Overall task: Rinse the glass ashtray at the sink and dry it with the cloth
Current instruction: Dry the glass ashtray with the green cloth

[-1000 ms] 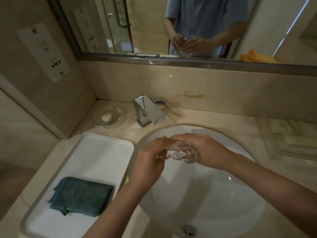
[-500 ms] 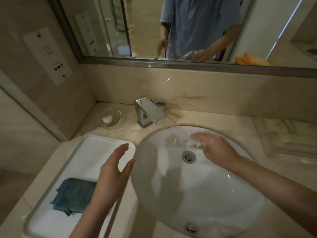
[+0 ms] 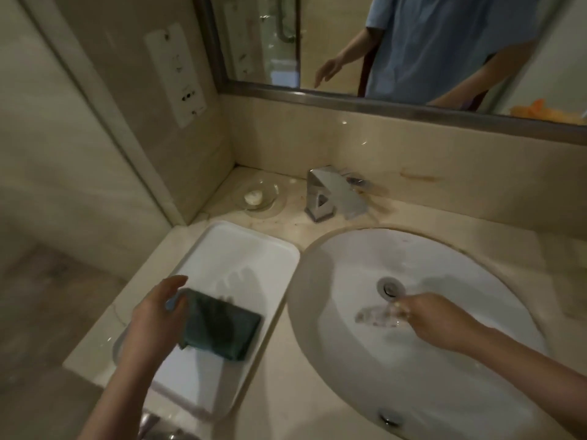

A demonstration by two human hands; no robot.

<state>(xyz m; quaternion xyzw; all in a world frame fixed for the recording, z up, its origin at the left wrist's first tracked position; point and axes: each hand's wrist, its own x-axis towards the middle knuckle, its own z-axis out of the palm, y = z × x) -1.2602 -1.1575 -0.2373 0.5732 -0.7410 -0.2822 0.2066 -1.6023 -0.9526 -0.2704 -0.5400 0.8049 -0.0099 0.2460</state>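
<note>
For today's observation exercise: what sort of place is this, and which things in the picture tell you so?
Most likely a hotel bathroom vanity: an oval white sink set into a marble counter, a chrome faucet behind it, a wall mirror above, and a glass soap dish.

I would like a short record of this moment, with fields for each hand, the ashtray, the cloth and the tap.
left hand: over the near-left edge of the cloth, fingers relaxed; no clear grip yet
right hand: holds the glass ashtray over the sink
glass ashtray: blurred, inside the basin, near the drain
cloth: dark, folded, lying on the white tray
tap: no water stream visible
</note>
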